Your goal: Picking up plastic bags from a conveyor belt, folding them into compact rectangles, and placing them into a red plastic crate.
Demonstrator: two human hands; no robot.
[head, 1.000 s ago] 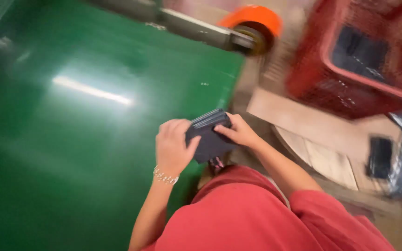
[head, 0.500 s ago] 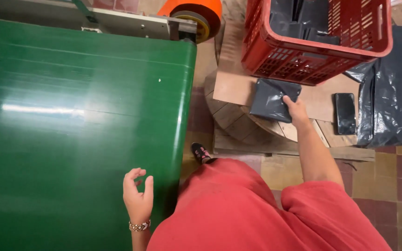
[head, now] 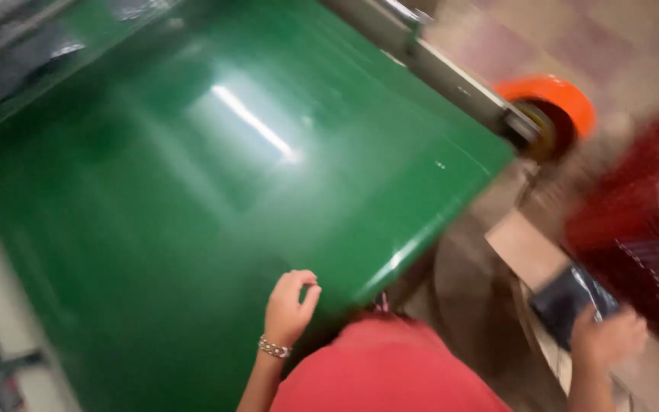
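Looking down through the head camera, I see my left hand (head: 290, 307) resting on the near edge of the green belt (head: 192, 191), fingers curled loosely inward with thumb and forefinger close together, pinching nothing that I can make out; a beaded bracelet (head: 274, 348) circles that wrist; my red garment (head: 390, 370) fills the bottom middle of the frame. My right hand (head: 608, 336) sits low at the right, badly blurred, touching the near corner of a dark flat packet (head: 570, 294); I cannot tell whether its fingers grip the packet or merely lie on it. The packet lies on a pale wooden surface (head: 524, 244), just beside a red slatted crate (head: 634, 229), well apart from the belt. Beyond the belt's far corner, a grey metal rail (head: 436, 69) runs to an orange roller cap (head: 551, 99); the tiled floor (head: 573, 38) behind it is smeared by motion.
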